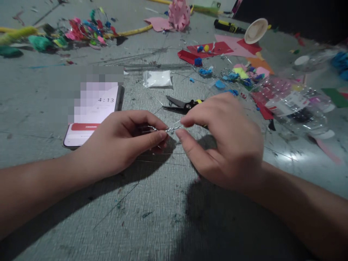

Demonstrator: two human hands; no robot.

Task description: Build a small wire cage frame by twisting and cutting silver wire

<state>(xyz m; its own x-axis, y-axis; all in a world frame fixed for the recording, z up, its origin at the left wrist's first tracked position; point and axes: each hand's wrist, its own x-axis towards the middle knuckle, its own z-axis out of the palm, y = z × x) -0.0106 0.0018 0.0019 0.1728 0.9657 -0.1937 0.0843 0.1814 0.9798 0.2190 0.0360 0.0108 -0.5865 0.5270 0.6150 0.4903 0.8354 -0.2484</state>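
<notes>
A thin silver wire (173, 128), twisted on itself, is held above the grey table between my two hands. My left hand (122, 139) pinches it between thumb and fingers, and a loop of the wire shows inside the curled fingers. My right hand (223, 141), slightly blurred, has thumb and index finger around the wire's other end, with a narrow gap visible between the tips. Just behind the hands lie black scissors (187, 106) with their blades apart, partly hidden by my right hand.
A phone (92, 108) lies beside my left hand. Farther back are a white packet (158, 79), loose straight wires (152, 67), red paper (214, 50), and a paper cup (256, 31). Clear plastic bottles (296, 105) lie at right; colourful clay pieces (89, 30) sit back left.
</notes>
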